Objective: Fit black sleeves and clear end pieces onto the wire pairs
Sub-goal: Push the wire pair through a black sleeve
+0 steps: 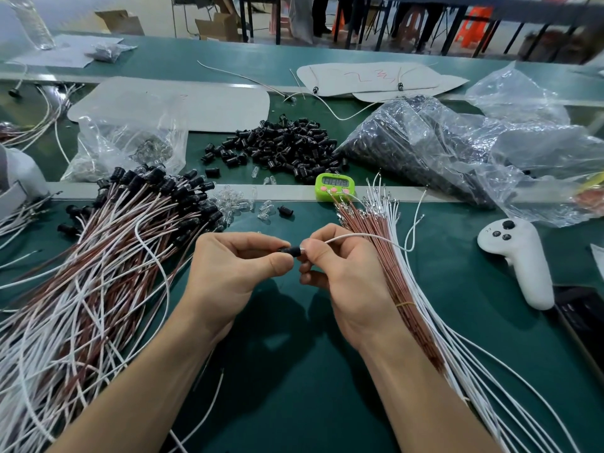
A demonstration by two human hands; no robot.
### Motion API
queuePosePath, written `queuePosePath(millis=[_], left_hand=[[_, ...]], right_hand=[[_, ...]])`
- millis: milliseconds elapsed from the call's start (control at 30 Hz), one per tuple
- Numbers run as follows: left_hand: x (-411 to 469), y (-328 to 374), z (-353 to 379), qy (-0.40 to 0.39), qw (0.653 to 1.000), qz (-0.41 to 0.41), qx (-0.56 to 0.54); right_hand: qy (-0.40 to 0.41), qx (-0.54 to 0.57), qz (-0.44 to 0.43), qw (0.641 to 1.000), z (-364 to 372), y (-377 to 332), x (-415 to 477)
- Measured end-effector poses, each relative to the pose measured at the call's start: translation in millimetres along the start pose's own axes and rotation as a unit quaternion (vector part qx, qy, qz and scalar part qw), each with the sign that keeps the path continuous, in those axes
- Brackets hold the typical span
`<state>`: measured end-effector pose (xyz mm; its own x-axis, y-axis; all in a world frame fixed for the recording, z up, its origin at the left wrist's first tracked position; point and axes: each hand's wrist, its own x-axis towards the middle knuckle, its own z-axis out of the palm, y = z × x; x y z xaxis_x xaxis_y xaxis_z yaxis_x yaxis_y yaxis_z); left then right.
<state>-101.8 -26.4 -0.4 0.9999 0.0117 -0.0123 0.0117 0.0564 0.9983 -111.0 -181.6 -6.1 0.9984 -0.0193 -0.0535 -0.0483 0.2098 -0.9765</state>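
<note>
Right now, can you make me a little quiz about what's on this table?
1. True or false: the left hand pinches a sleeve.
2. Pick one: the timer is A red, B green, C blue.
3. Fill the gap: the right hand holds a ____ wire.
Key: 1 true; 2 B; 3 white.
</note>
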Motion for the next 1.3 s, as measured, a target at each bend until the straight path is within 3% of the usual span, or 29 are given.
queuePosePath(millis=[333, 533, 667, 1000, 1167, 1300], left_hand=[[-3, -2, 2, 0.003, 1.000, -0.004, -0.004], [0, 0, 3, 0.003, 1.000, -0.004, -0.022], [2, 0, 5, 0.009, 1.000, -0.007, -0.013], [0, -1, 7, 0.011, 1.000, 0.007, 0.019], [0, -4, 7, -0.038, 0.999, 0.016, 0.018], [4, -8, 7, 0.041, 0.996, -0.008, 0.077]], right_hand=[[0.015, -0.072, -0.058, 0.996, 3, 6, -1], [-0.008, 0.041, 0.021, 0.999, -2, -3, -1], [0.034, 0.105, 0.048, 0.993, -6, -6, 1], [-0.015, 0.060, 0.051, 0.997, -1, -5, -1], [0.013, 0.033, 0.025, 0.999, -3, -5, 2], [0.050, 0.012, 0.026, 0.998, -1, -4, 4]])
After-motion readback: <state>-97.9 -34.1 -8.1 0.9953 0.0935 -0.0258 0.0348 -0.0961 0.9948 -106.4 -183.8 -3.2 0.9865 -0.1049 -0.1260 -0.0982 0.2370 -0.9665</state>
